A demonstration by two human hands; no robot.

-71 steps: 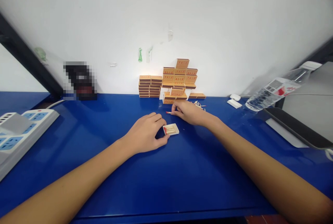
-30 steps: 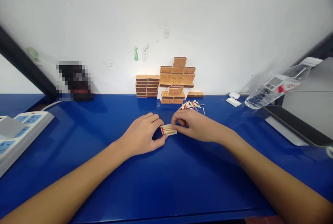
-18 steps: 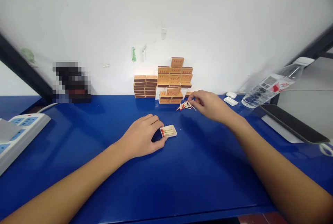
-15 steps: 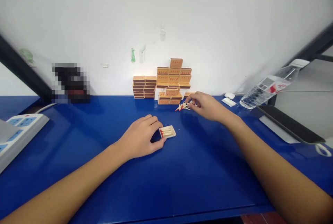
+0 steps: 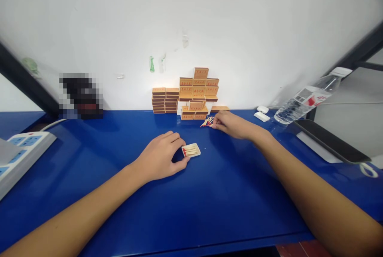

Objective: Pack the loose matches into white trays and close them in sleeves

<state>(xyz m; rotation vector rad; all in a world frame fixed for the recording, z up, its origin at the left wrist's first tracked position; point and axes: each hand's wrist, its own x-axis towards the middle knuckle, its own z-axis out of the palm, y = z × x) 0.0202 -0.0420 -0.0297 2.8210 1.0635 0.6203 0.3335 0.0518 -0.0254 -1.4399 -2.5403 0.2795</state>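
Seen from above, two bare forearms reach across a glossy blue counter. Nearest, the left hand rests on the counter, thumb and curled fingers pinching the near end of a small white open matchbox tray, which lies flat and holds a few red-tipped matches. Farther off, the right hand lies fingers together on a loose heap of red-tipped wooden matches; whether it pinches one cannot be told. The step appears to be picking matches to fill the tray; the next move would call for carrying a match back and laying it lengthwise inside. Beyond, stacked orange cardboard matchboxes stand against the white wall.
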